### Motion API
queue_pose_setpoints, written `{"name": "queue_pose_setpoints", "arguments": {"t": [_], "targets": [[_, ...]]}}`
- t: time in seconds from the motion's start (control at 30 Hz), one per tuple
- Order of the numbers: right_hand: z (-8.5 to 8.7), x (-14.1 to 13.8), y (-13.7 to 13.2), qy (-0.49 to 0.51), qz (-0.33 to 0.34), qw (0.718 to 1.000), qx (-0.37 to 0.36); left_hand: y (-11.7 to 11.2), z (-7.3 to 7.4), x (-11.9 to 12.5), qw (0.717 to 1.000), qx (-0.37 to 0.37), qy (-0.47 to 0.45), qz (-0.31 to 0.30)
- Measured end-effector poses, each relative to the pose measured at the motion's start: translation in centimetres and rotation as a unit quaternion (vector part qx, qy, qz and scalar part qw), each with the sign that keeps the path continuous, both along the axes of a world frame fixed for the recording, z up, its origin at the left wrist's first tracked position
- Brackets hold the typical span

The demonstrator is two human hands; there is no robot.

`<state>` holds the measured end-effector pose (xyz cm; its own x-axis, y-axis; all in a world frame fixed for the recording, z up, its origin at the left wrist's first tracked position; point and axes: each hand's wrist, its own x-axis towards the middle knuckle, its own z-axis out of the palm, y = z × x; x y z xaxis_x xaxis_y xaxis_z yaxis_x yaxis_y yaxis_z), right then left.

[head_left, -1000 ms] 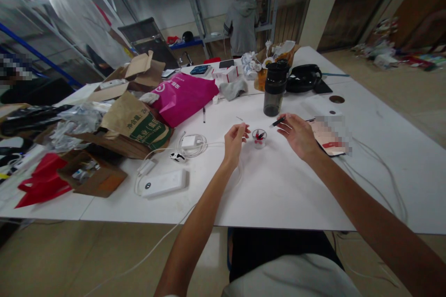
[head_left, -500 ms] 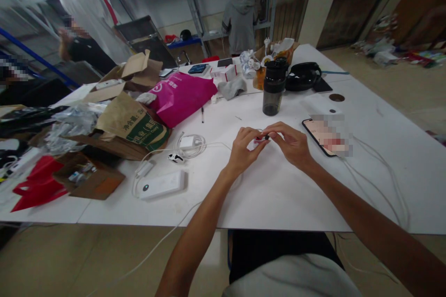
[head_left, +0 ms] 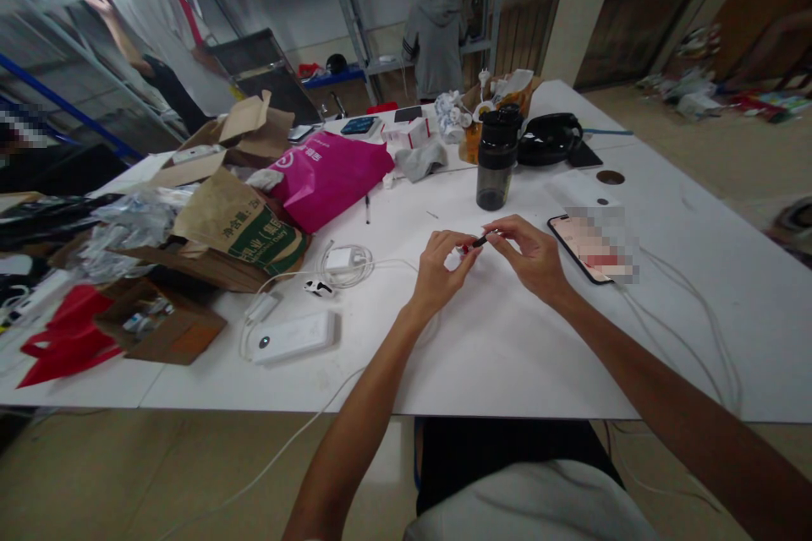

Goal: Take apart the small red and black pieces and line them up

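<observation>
Over the white table (head_left: pixel 381 363), my left hand (head_left: pixel 441 270) pinches a small red and white piece (head_left: pixel 466 248); the fingers partly cover it and its kind cannot be made out. Close beside it, my right hand (head_left: pixel 526 255) is closed at thumb and fingertips on a short, slim dark piece (head_left: pixel 485 238). One end of the dark piece points at the red and white one; whether they touch is too small to tell. A lit phone (head_left: pixel 580 249) lies to the right of my right hand. Behind both hands stands a dark drink bottle (head_left: pixel 496 177).
To the left are a white power bank (head_left: pixel 295 338), a charger (head_left: pixel 342 259) with coiled cable, a small white-and-black object (head_left: pixel 318 287), an open carton (head_left: pixel 190 334) and a magenta bag (head_left: pixel 336 177). Cables trail at right. People are behind the table, including one in a grey hoodie (head_left: pixel 432 42).
The dark piece now shows more of its length between my fingertips, and the red part in my left hand is more visible. At the upper left a person's arm has risen.
</observation>
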<state>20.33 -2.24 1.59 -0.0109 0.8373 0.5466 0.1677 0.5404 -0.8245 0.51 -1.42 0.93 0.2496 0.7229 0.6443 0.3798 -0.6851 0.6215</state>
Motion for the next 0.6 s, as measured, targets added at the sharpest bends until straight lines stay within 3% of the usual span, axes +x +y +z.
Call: {"name": "queue_pose_setpoints", "arguments": {"t": [0.17,0.4,0.6], "targets": [[-0.1,-0.1,0.6,-0.037,-0.079,0.996,-0.001,0.2,-0.1,-0.1,0.998,-0.037,-0.03,0.032],[-1.4,-0.5,2.4,-0.153,-0.049,0.987,0.029,1.0,-0.7,-0.4,0.986,-0.101,-0.1,0.084],[-1.8,-0.1,2.5,-0.162,-0.053,0.984,0.043,1.6,-1.2,-0.6,0.978,-0.132,-0.138,0.089]]}}
